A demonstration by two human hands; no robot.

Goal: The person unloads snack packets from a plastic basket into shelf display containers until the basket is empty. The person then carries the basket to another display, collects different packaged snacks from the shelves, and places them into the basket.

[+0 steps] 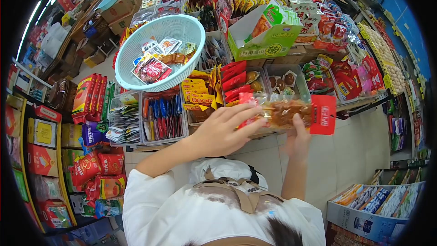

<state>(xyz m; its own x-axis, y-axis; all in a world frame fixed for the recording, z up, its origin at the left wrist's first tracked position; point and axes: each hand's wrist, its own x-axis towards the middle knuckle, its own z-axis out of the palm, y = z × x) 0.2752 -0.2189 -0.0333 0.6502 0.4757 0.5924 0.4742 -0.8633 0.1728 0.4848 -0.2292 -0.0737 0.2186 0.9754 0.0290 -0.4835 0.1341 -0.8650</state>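
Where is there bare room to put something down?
The widest bare patch is the tiled floor between the right hand and the carton at lower right. The basket shows bare mesh beyond its packets. The front-left bins are crowded.

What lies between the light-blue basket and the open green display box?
Small packets, packed close together, lie between the basket and the green box, as the head view shows.

Red-ended clear snack packet (291,113), held level in both hands (233,127)
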